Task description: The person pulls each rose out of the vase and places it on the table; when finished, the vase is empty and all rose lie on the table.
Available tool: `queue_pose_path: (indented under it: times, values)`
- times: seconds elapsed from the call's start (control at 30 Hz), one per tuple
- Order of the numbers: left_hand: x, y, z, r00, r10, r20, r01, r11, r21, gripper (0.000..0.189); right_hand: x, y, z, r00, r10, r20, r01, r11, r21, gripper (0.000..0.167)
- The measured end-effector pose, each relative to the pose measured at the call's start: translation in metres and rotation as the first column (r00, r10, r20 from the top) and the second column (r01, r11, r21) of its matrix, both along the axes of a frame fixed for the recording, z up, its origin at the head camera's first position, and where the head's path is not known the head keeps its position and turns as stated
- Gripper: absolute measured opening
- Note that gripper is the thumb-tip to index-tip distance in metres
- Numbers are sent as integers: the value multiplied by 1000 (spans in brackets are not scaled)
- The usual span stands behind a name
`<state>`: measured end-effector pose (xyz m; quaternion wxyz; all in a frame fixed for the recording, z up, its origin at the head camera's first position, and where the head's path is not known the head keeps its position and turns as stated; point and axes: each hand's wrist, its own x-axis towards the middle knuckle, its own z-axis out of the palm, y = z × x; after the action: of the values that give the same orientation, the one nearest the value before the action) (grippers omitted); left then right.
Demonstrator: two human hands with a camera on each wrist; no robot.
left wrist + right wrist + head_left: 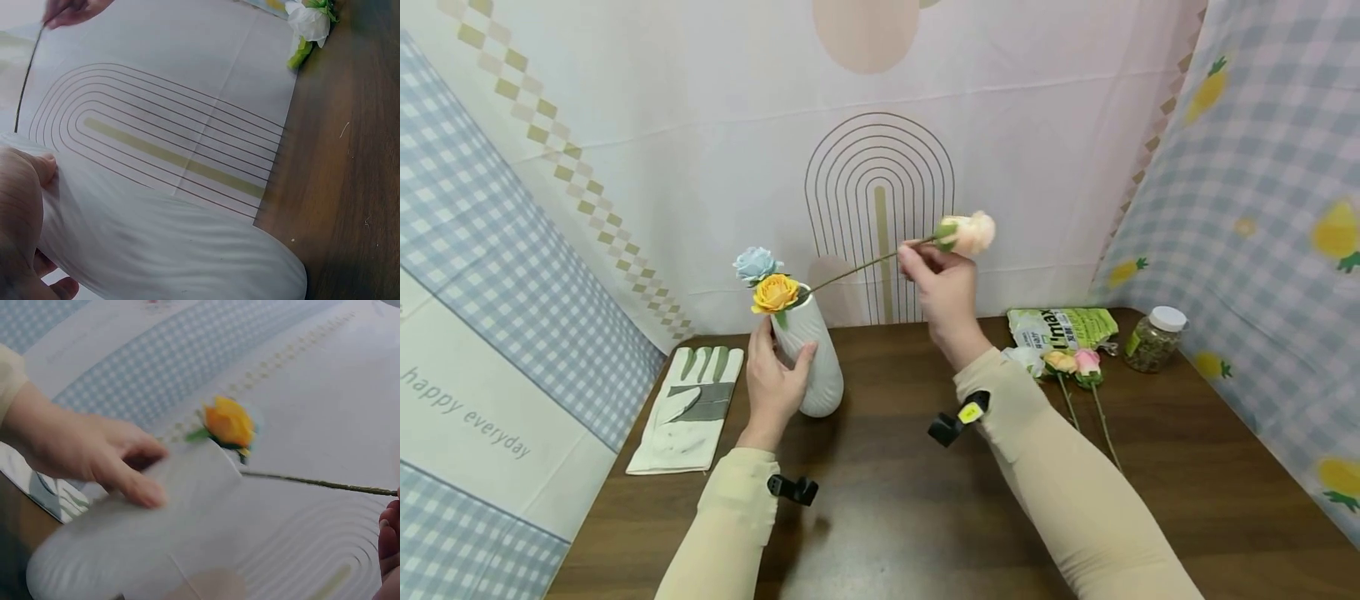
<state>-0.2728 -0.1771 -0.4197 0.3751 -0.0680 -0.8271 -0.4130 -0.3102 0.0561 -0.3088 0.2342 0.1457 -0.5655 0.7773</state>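
Note:
A white ribbed vase (822,367) leans to the left on the table, and my left hand (777,377) grips it near the top, thumb on one side and fingers on the other. A blue rose (756,264) and a yellow rose (776,293) stand at its mouth. My right hand (946,292) pinches the stem of a pale peach rose (973,233) just below the bloom. That stem (312,482) slants down to the left, its lower end at the vase opening in the right wrist view.
A white and green work glove (688,412) lies left of the vase. At the right are a yellow-orange rose (1061,362), a pink rose (1087,362), a white flower (309,24), a green packet (1060,327) and a white-lidded jar (1154,340). Patterned cloth hangs behind the table.

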Motion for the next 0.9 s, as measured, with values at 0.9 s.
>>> queue_pose_path:
  times: [0.9]
  values:
    - [0, 1, -1, 1000, -4, 5, 4, 1000, -8, 69, 49, 145, -117, 932, -83, 352, 7, 977, 212, 33]
